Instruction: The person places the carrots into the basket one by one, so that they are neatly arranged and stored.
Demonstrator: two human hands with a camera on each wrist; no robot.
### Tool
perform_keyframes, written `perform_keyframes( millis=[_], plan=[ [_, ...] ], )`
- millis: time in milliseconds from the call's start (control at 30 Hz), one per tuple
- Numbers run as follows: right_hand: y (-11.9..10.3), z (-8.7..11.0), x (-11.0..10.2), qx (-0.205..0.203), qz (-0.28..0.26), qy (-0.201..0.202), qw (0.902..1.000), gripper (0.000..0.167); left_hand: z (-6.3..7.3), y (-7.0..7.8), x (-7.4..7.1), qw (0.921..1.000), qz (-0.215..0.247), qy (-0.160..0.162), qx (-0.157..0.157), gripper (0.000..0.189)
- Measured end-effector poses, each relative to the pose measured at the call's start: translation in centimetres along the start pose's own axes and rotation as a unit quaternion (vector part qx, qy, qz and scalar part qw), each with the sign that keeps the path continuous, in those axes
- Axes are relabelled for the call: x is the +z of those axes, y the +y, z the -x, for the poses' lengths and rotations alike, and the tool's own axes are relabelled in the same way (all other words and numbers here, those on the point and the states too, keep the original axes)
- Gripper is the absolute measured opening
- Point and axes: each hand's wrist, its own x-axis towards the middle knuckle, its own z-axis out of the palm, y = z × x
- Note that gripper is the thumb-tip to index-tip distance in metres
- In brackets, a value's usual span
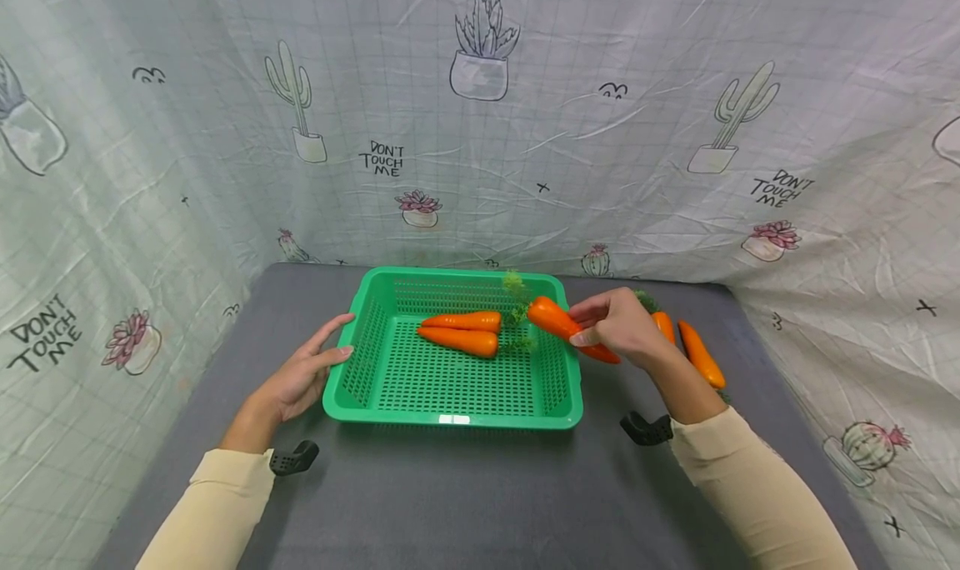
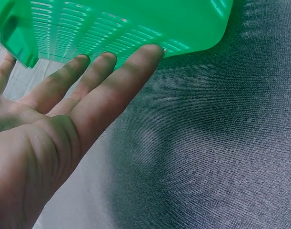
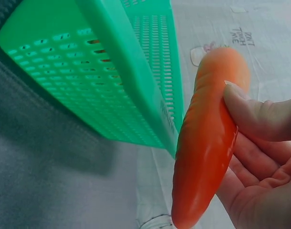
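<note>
A green plastic basket (image 1: 390, 418) with slotted walls stands on the grey table. Two orange carrots (image 1: 459, 341) with leafy tops lie side by side in it, tips pointing left. My right hand (image 1: 621, 330) pinches another carrot (image 1: 553, 317) between thumb and fingers, over the basket's right rim. In the right wrist view this carrot (image 3: 207, 129) is tilted, its thick end up, close beside the basket's wall (image 3: 64, 52). My left hand (image 1: 300, 378) is at the basket's left side. Its fairly straight fingers touch the outer wall in the left wrist view (image 2: 55, 114).
To the right of the basket, a carrot (image 1: 701, 355) lies on the table, and another carrot (image 1: 664, 327) is partly hidden behind my right hand. A printed cloth (image 1: 480, 187) with cactus drawings hangs behind the table and at both sides.
</note>
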Motion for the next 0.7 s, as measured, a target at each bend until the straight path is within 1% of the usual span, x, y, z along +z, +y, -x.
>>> perform_keyframes(
  millis=[167, 467, 700],
  plan=[
    [-0.4, -0.3, 0.4, -0.008, -0.001, -0.004, 1.0, 0.041, 0.0, -0.1, -0.1, 1.0, -0.002, 0.003, 0.004, 0.069],
    [-1.1, -0.8, 1.2, -0.011, 0.003, -0.015, 0.9998, 0.042, 0.0, -0.1, 0.0, 0.9998, -0.017, 0.009, 0.006, 0.069],
    [-1.6, -1.1, 1.8, -0.02, -0.001, -0.022, 0.9996, 0.043, -0.2, -0.2, 0.0, 0.9999, -0.012, 0.01, 0.006, 0.07]
  ],
)
